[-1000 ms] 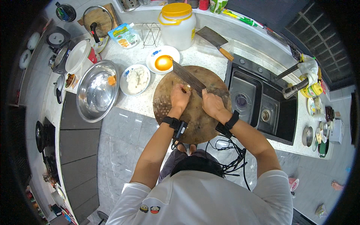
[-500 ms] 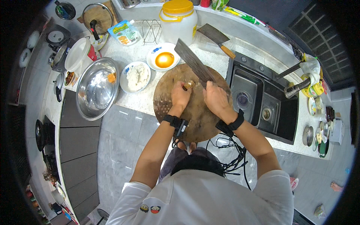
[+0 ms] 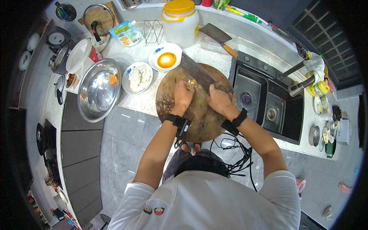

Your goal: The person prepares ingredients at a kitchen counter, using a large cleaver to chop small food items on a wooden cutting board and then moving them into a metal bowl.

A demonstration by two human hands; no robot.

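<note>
Grey, White and Brightly Lit

The floor (image 3: 122,142) is glossy grey tile. A speckled white counter (image 3: 114,53) surrounds a black sink (image 3: 262,103). Dark cabinet doors (image 3: 81,149) line the left; a barred window (image 3: 326,36) sits upper right.

Dark, broad-bladed cleaver (image 3: 197,70), slanting to the upper left over the far part of a round, stained wooden chopping board (image 3: 200,119); small yellowish food pieces (image 3: 193,83) beside the blade

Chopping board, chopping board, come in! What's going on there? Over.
Right hand gripping dark knife. Left hand beside small chopped bits on the round board. Bowl of orange-brown liquid close to the knife's tip.
</note>
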